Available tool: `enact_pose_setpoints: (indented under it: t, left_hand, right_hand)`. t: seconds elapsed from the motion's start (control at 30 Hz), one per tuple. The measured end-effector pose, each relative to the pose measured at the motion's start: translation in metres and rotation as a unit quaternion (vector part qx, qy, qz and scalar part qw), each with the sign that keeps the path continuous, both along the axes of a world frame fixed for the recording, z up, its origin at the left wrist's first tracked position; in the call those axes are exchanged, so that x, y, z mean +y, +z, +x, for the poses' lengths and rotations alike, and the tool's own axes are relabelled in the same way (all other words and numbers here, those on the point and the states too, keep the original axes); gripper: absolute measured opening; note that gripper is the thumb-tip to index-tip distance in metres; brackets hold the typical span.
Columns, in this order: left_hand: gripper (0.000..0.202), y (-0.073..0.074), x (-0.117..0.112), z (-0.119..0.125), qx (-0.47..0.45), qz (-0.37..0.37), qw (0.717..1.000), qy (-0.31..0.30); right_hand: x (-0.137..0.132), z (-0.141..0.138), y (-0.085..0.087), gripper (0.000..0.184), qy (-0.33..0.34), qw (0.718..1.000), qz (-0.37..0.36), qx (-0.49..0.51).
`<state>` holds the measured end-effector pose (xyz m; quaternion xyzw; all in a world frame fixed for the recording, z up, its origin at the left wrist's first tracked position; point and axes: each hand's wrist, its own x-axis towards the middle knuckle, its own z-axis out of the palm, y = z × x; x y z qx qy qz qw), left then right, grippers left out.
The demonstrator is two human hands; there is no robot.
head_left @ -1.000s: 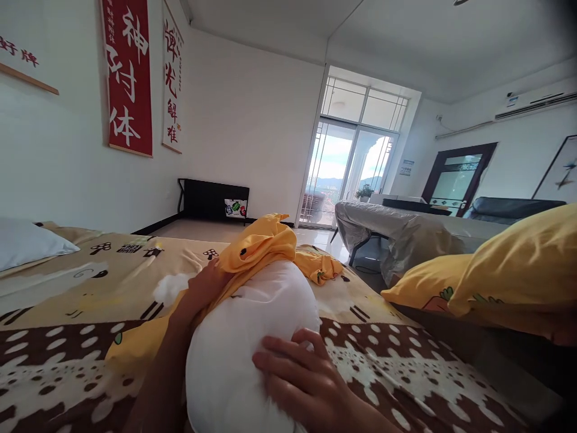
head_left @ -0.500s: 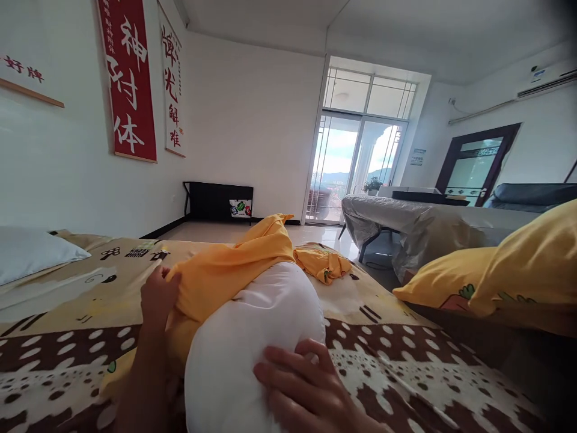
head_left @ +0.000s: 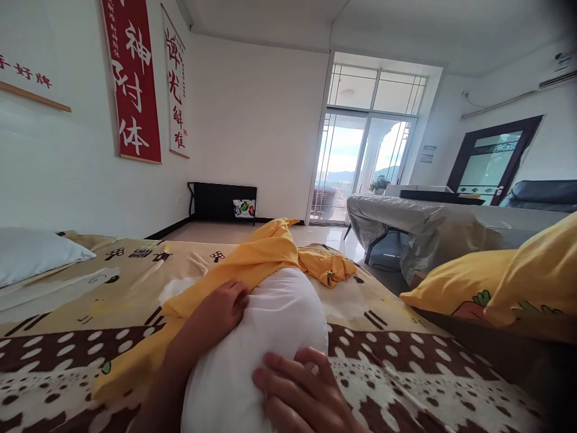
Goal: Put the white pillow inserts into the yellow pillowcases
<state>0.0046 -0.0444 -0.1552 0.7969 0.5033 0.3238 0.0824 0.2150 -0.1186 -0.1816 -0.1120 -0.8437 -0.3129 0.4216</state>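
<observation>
A plump white pillow [head_left: 265,337] lies on the bed in front of me, its far end partly inside a yellow pillowcase [head_left: 252,258]. My right hand [head_left: 297,394] grips the pillow's near side, fingers curled into it. My left hand [head_left: 216,313] presses against the pillow's left side at the pillowcase's open edge, fingers closed on the yellow cloth there. The pillowcase trails left and down over the patterned bed sheet [head_left: 406,373].
A white pillow [head_left: 36,255] lies at the left. Two pillows in yellow cases [head_left: 505,285] sit at the right. More crumpled yellow cloth [head_left: 327,267] lies at the bed's far edge. Beyond stand a covered table [head_left: 433,222] and a glass balcony door [head_left: 356,165].
My left hand went out to the left along the pillowcase edge, then came back against the pillow's side with the cloth. My right hand stayed on the pillow.
</observation>
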Motion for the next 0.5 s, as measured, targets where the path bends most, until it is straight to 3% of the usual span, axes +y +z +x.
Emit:
enact_pose_setpoints:
  t: [0.13,0.23,0.3,0.4,0.5]
  left_hand:
    - [0.009,-0.007,0.013,0.006,-0.024,-0.03,0.997,0.067]
    - [0.015,-0.007,0.018,0.005,-0.034,-0.064,0.997,0.036]
    - [0.019,-0.007,0.021,0.005,-0.037,-0.074,0.996,0.017]
    - [0.021,-0.01,0.026,0.006,-0.032,-0.083,0.996,0.021]
    - [0.022,-0.016,0.031,0.01,-0.027,-0.079,0.996,0.019]
  right_hand:
    - [-0.002,0.005,0.008,0.023,-0.017,0.999,-0.029,-0.028]
    - [-0.002,0.014,0.022,0.024,-0.041,0.992,-0.086,-0.08]
    - [0.006,0.022,0.026,0.033,-0.051,0.988,-0.115,-0.094]
    - [0.029,0.036,0.022,0.058,-0.084,0.984,-0.149,-0.042]
    - [0.048,0.045,0.01,0.06,-0.086,0.982,-0.167,0.011]
